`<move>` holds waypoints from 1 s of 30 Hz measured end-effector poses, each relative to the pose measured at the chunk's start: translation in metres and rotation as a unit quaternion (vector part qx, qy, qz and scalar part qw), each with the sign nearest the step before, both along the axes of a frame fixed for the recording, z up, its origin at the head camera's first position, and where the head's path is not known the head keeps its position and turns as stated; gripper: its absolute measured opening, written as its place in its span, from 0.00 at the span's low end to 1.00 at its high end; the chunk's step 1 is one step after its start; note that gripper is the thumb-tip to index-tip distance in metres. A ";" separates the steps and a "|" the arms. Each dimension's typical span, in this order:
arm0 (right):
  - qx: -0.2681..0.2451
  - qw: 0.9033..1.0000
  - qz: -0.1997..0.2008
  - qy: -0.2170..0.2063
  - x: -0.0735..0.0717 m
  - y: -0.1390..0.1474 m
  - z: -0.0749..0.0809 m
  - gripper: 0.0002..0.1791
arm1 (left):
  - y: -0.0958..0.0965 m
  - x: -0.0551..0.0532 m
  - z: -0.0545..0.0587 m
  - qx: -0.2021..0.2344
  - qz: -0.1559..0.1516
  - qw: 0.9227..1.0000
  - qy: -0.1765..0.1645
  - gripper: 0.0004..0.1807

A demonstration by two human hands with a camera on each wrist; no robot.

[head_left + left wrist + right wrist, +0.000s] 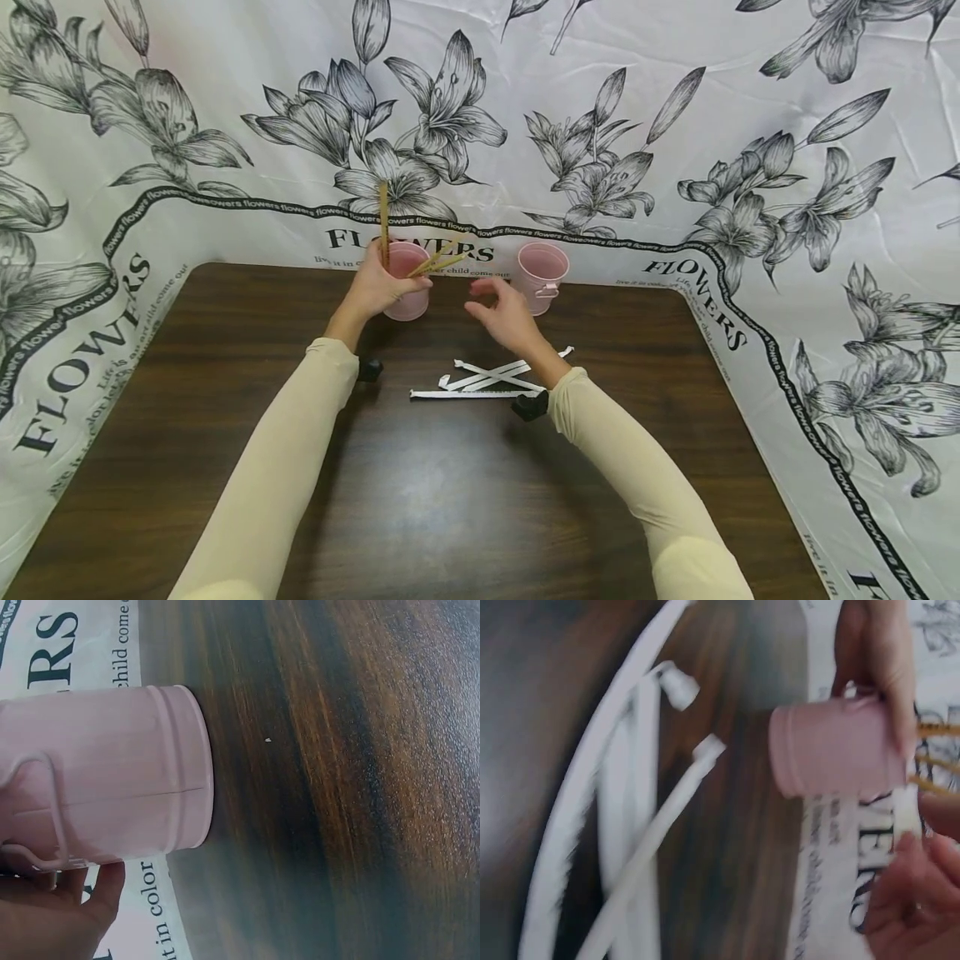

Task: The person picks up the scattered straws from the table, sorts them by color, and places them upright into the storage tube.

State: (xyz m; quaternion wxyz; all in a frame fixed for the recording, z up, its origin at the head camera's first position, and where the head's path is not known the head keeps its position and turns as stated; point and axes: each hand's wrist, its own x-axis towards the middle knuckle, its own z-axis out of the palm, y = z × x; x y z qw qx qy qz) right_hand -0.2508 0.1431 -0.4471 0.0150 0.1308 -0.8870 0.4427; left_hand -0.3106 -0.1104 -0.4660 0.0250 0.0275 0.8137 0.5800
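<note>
My left hand point(381, 283) grips a small pink metal bucket point(407, 310) by its handle side, with the thumb across the near side of the rim. Several thin yellow sticks point(385, 225) stand in that bucket, one nearly upright and the others leaning right. In the left wrist view the bucket's point(112, 772) base meets the tabletop. My right hand point(510, 315) hovers just right of the bucket, fingers loosely bent, with nothing seen in it. Its fingers look blurred in the right wrist view, near the stick ends.
A second pink bucket point(543, 279) with a side handle stands behind my right hand. Several white paper strips point(480, 394) with crumpled ends lie crossed on the dark wooden table point(450, 483) below the right wrist. A flower-printed cloth point(600, 108) hangs behind the table's far edge.
</note>
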 end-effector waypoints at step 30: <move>0.324 0.931 0.138 -0.092 0.026 0.039 -0.035 0.39 | 0.022 0.084 0.037 -0.323 0.059 0.944 0.022 0.49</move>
